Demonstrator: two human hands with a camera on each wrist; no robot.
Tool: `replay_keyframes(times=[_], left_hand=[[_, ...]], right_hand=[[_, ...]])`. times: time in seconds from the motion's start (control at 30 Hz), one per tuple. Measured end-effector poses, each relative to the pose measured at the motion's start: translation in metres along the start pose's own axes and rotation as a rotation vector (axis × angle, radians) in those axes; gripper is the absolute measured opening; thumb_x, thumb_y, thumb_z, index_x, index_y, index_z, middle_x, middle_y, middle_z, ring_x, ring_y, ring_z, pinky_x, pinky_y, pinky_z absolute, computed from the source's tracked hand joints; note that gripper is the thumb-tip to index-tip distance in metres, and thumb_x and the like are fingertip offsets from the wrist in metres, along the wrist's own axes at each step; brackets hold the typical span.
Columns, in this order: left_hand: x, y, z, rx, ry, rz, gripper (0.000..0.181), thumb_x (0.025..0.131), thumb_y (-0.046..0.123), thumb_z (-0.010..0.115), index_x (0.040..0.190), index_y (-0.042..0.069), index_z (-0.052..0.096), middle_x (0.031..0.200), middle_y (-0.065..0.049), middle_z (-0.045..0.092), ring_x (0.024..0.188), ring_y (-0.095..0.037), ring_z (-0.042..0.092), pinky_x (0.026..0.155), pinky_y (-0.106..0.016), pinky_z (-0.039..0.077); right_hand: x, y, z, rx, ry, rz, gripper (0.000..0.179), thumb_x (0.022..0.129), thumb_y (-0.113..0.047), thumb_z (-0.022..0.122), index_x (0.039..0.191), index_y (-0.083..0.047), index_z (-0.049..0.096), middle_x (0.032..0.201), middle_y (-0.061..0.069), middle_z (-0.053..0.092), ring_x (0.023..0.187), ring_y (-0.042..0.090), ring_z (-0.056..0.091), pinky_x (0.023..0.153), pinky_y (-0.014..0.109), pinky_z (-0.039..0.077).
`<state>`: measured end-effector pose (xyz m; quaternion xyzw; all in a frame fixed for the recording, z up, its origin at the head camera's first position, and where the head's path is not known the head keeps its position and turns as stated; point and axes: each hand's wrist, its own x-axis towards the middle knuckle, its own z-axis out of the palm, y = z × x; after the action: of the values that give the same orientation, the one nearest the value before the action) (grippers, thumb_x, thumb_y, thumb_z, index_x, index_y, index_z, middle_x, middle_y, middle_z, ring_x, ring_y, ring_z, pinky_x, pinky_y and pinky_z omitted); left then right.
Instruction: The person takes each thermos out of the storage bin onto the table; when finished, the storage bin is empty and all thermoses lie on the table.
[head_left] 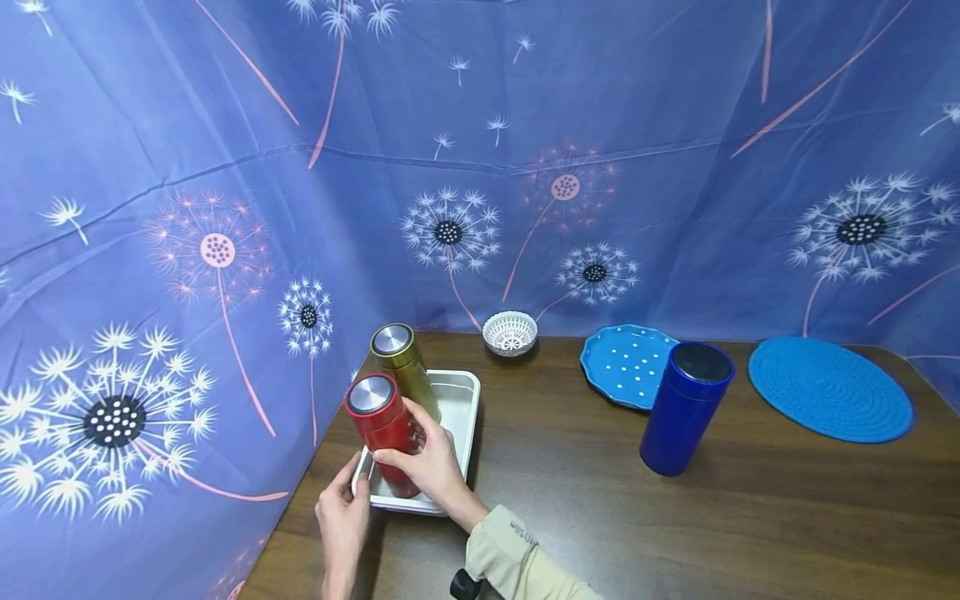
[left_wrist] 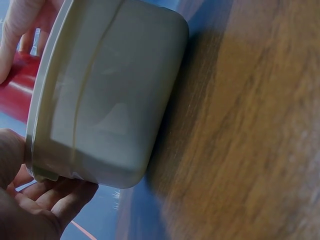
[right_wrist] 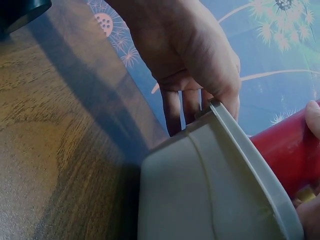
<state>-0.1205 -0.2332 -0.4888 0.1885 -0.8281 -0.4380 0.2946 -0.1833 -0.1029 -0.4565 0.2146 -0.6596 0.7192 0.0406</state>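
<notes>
Dark lettering (head_left: 523,533) on beige sleeve (head_left: 517,562), not clearly readable

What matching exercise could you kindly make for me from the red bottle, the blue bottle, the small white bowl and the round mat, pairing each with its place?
Things:
1. Red bottle
2. Blue bottle
3. Small white bowl
4. Round mat

Places:
A. Toward the back, between the tray and the dotted plate
B. Farthest right on the table
C. In the grip of the right hand
D. Upright on the table, nearer the viewer than the dotted plate

Right pairs: 1-C, 2-D, 3-A, 4-B
</notes>
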Motion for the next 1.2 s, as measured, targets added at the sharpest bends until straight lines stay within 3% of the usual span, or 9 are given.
replay_keyframes(times=[0.17,0.27,0.53,0.73,0.83,0.97,1.03,1.2], left_hand=[[-0.001,0.0,0.0,-0.018,-0.008,-0.002,0.036,0.085,-0.007,0.058,0.12,-0.003,0.067,0.11,-0.026,0.068,0.084,-0.005,0.063,0.062,-0.002,0.042],[-0.002,0.0,0.0,-0.041,-0.011,0.002,0.036,0.085,-0.007,0.059,0.12,-0.003,0.067,0.111,-0.027,0.067,0.085,-0.002,0.062,0.064,-0.002,0.043],[-0.004,0.001,-0.002,-0.049,-0.016,0.013,0.036,0.085,-0.007,0.059,0.12,-0.004,0.067,0.112,-0.028,0.066,0.081,0.008,0.058,0.063,-0.002,0.043],[-0.003,0.003,-0.002,-0.07,-0.012,0.001,0.037,0.084,-0.008,0.057,0.12,-0.005,0.067,0.111,-0.029,0.066,0.084,0.01,0.056,0.065,-0.001,0.043],[-0.003,0.003,-0.001,-0.082,-0.015,-0.005,0.037,0.084,-0.008,0.057,0.12,-0.006,0.066,0.112,-0.03,0.065,0.088,0.004,0.059,0.066,-0.001,0.043],[-0.003,0.002,0.0,-0.068,-0.01,0.002,0.036,0.084,-0.009,0.057,0.119,-0.007,0.066,0.112,-0.031,0.064,0.094,-0.018,0.065,0.065,0.0,0.042],[-0.003,0.002,0.0,-0.069,-0.009,0.005,0.036,0.084,-0.009,0.057,0.119,-0.007,0.066,0.111,-0.032,0.064,0.094,-0.023,0.065,0.065,0.0,0.042],[0.0,0.002,-0.001,-0.086,-0.003,0.012,0.036,0.084,-0.011,0.056,0.118,-0.008,0.066,0.111,-0.033,0.063,0.088,0.0,0.061,0.065,0.0,0.043]], right_hand=[[0.002,0.002,-0.006,0.05,0.029,0.025,0.071,0.072,-0.012,0.085,0.136,-0.013,0.055,0.12,0.008,0.068,0.105,0.017,0.064,0.088,0.031,0.053],[0.004,0.001,-0.011,0.079,0.046,0.05,0.069,0.074,-0.011,0.084,0.137,-0.013,0.055,0.12,0.009,0.068,0.104,0.019,0.064,0.086,0.033,0.053],[0.007,-0.029,-0.03,0.138,0.095,0.047,0.068,0.075,-0.006,0.082,0.137,-0.006,0.054,0.123,0.015,0.065,0.106,0.027,0.064,0.088,0.04,0.054],[0.012,-0.04,-0.047,0.152,0.13,-0.007,0.069,0.075,-0.009,0.083,0.137,-0.006,0.053,0.122,0.017,0.065,0.104,0.03,0.065,0.087,0.05,0.054],[0.014,-0.046,-0.058,0.191,0.152,-0.043,0.068,0.075,-0.006,0.082,0.137,-0.005,0.053,0.122,0.018,0.065,0.103,0.028,0.065,0.087,0.047,0.055],[0.016,-0.055,-0.073,0.235,0.193,-0.081,0.066,0.075,-0.002,0.08,0.135,-0.004,0.053,0.123,0.017,0.064,0.103,0.021,0.065,0.087,0.037,0.056],[0.016,-0.059,-0.082,0.249,0.216,-0.101,0.065,0.075,-0.001,0.08,0.134,-0.003,0.053,0.122,0.017,0.064,0.103,0.019,0.065,0.087,0.035,0.055],[0.016,-0.068,-0.104,0.248,0.27,-0.143,0.062,0.076,-0.001,0.08,0.132,-0.005,0.054,0.12,0.013,0.066,0.104,0.02,0.066,0.089,0.036,0.055]])
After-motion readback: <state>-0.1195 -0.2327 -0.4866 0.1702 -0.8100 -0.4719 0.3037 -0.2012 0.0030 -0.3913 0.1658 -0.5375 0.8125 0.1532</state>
